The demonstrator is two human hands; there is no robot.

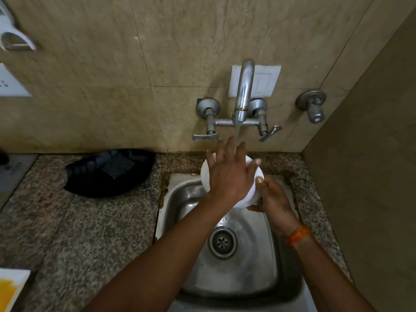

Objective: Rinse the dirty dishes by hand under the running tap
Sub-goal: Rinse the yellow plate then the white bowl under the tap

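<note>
A white bowl (pixel 206 174) is held over the steel sink (pixel 247 262), under the tap (pixel 244 91) from which water runs. My left hand (pixel 229 174) lies spread over the bowl with straight fingers, and the water falls on them. My right hand (pixel 273 199) grips the bowl from its right side, thumb on the rim. Most of the bowl is hidden by my hands.
A black plastic tray (pixel 108 174) lies on the granite counter (pixel 78 221) left of the sink. Two lever handles (pixel 204 137) flank the spout, and a separate valve (pixel 314 108) sits on the wall to the right. A side wall stands close on the right.
</note>
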